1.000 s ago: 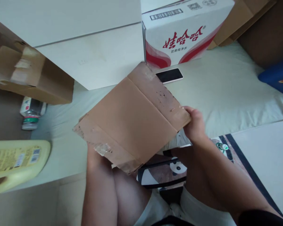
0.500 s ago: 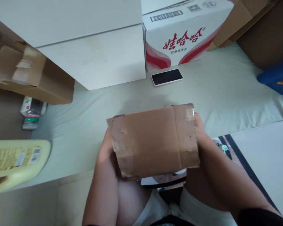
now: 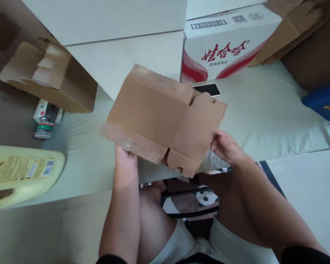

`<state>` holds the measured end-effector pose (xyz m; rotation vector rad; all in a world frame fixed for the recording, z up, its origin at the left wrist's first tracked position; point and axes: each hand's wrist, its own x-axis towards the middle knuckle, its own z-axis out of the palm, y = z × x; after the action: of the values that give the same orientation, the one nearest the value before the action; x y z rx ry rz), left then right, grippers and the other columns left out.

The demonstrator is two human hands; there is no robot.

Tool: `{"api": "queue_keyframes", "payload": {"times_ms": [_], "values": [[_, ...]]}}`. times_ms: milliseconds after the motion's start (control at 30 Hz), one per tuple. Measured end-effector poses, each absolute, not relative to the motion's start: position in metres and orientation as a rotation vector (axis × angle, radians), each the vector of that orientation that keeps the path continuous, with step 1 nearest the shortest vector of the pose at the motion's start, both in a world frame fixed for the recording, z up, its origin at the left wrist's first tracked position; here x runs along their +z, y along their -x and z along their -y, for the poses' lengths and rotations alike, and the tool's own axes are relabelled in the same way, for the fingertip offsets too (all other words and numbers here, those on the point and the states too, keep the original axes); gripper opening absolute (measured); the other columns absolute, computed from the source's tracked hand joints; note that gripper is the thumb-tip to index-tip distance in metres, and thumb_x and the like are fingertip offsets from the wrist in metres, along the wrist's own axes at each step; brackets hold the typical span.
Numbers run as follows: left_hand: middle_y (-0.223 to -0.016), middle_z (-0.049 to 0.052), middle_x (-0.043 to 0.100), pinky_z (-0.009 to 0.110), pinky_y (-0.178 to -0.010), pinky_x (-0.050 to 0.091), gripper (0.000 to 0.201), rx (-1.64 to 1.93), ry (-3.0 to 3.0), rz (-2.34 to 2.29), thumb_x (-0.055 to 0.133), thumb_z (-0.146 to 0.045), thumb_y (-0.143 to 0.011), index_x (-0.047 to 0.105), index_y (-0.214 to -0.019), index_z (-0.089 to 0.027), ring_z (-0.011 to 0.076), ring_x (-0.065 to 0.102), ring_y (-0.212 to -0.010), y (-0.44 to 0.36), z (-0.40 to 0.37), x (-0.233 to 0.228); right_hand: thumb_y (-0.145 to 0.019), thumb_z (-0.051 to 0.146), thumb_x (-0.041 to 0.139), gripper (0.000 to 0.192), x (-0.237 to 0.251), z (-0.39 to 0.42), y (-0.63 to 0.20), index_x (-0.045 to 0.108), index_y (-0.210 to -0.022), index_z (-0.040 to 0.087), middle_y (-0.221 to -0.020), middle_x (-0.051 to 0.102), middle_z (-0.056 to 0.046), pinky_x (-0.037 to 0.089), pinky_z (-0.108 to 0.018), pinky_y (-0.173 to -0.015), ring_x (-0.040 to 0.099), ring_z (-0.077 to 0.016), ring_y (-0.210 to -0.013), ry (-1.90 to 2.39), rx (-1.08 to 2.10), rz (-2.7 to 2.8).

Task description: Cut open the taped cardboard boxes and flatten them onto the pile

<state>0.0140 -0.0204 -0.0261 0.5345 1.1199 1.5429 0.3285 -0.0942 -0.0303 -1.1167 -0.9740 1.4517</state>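
Note:
A brown cardboard box (image 3: 151, 106), partly unfolded with slotted flaps showing, is held up over my lap and tilted. My left hand (image 3: 125, 154) grips its lower left edge from beneath; most of those fingers are behind the cardboard. On the other side, my right hand (image 3: 224, 146) pinches the edge of the right-hand flap (image 3: 196, 128). A black-screened phone (image 3: 210, 90) lies behind the box, partly covered by it.
White boxes (image 3: 140, 55) and a white-and-red carton (image 3: 231, 55) stand at the back. To the left are an open cardboard box (image 3: 77, 84), a plastic bottle (image 3: 45, 121) and a yellow jug (image 3: 30, 176). A blue container (image 3: 324, 101) sits at the right.
The cardboard box has turned and lifted away from me, and its flapped side now shows. My right hand has shifted from the box's side to the flap's edge.

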Motion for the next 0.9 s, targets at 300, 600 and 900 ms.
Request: {"api": "queue_keyframes", "payload": {"times_ms": [300, 600, 900], "values": [[-0.076, 0.003, 0.072, 0.031, -0.067, 0.059, 0.016, 1.461, -0.32, -0.926, 0.064, -0.037, -0.073, 0.065, -0.079, -0.023, 0.0178, 0.07, -0.069, -0.008, 0.032, 0.003, -0.072, 0.064, 0.083, 0.048, 0.008, 0.134, -0.364, 0.054, -0.071, 0.025, -0.044, 0.042, 0.008, 0.025, -0.023, -0.025, 0.031, -0.0076, -0.029, 1.346, 1.119, 0.846], [-0.062, 0.001, 0.057, 0.031, -0.058, 0.052, 0.016, 1.404, -0.298, -0.874, 0.06, -0.036, -0.076, 0.064, -0.072, -0.022, 0.0145, 0.054, -0.053, -0.017, 0.036, 0.009, -0.075, 0.049, 0.084, 0.029, 0.049, 0.19, -0.502, 0.068, -0.066, 0.027, -0.048, 0.061, -0.003, 0.047, -0.033, -0.037, 0.059, -0.0141, -0.036, 1.787, 0.349, 0.688], [-0.063, -0.001, 0.054, 0.029, -0.059, 0.051, 0.02, 1.442, -0.317, -0.709, 0.064, -0.04, -0.077, 0.065, -0.071, -0.02, 0.0122, 0.051, -0.054, -0.01, 0.032, 0.012, -0.076, 0.06, 0.078, 0.055, 0.085, -0.034, -0.539, 0.038, -0.061, 0.025, -0.05, 0.054, 0.005, 0.049, -0.033, -0.044, 0.06, -0.0156, -0.044, 1.538, 0.304, 1.213]]}}
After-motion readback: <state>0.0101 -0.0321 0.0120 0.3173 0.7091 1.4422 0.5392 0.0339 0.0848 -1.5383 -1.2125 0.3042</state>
